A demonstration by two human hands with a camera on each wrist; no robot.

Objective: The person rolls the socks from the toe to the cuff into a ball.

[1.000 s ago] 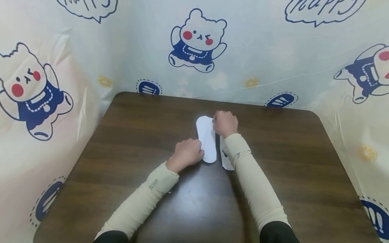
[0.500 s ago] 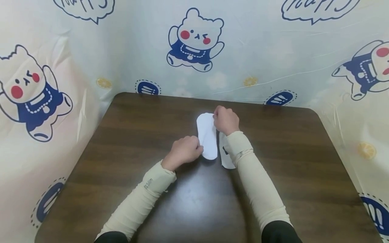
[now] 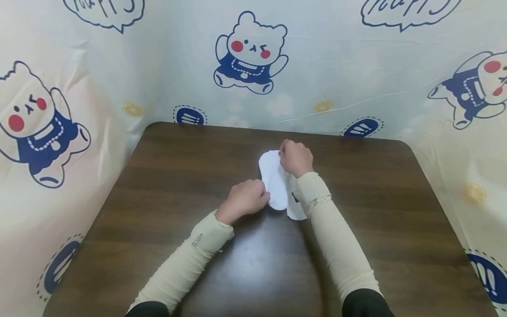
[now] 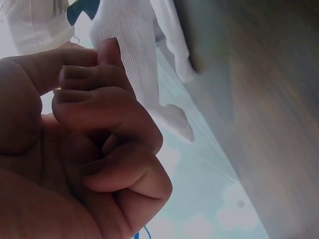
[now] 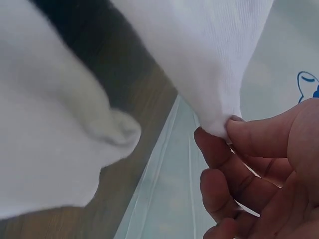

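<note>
Both hands hold a white ribbed sock (image 3: pixel 273 180) stretched lengthwise over the middle of the table. My left hand (image 3: pixel 244 199) pinches its near left edge; in the left wrist view the fingers are curled beside the knit of that sock (image 4: pixel 137 55). At the far right corner, my right hand (image 3: pixel 296 157) grips the fabric, and the right wrist view shows thumb and forefinger pinching the tip of the sock (image 5: pixel 209 64). A second white sock (image 3: pixel 295 212) with a dark mark lies just right of the first, partly hidden beneath my right forearm.
The dark brown wooden table (image 3: pixel 190 158) has rounded far corners. A pale curtain (image 3: pixel 317 53) printed with cartoon bears hangs behind it and along both sides. Cream sleeves cover both forearms.
The held sock has shifted slightly right with both hands, and the gap between it and the second sock has closed. Both hands keep their hold.
</note>
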